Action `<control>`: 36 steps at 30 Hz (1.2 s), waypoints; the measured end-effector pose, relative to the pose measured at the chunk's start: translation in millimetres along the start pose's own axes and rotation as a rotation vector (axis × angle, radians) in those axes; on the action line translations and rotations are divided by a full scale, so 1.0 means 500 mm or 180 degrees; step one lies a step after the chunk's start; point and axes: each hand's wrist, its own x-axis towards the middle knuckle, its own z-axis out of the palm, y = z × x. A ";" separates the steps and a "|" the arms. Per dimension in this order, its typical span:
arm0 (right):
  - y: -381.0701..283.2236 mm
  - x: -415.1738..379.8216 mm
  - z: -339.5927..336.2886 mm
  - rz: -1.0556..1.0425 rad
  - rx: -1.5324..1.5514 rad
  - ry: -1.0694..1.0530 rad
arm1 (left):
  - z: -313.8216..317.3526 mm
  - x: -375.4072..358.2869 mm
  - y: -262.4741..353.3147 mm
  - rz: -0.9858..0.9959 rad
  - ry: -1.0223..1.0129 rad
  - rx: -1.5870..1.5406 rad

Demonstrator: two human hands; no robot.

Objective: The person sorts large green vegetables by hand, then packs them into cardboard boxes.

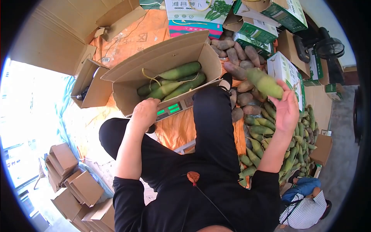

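A green radish (265, 82) is pinched at its lower end by my right hand (286, 108), raised over the piles on the right and slightly blurred. My left hand (144, 113) has its fingers curled at the front rim of an open cardboard box (133, 71), close to a scale with a green lit display (169, 109). Inside that box lie several green radishes (179, 72), some with thin curved tails. The fingertips of my left hand are partly hidden at the rim.
Brownish radishes (244, 99) lie beyond my knee, and a big heap of green radishes (295, 154) spreads right. Printed gift cartons (199, 11) stand at the back. Folded brown boxes (87, 187) are stacked lower left. A person in a striped top (303, 212) is at lower right.
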 end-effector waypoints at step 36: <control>0.571 -0.314 -0.224 0.2400 -0.2750 -0.0938 | -0.012 0.004 0.037 -0.0079 -0.0169 -0.0329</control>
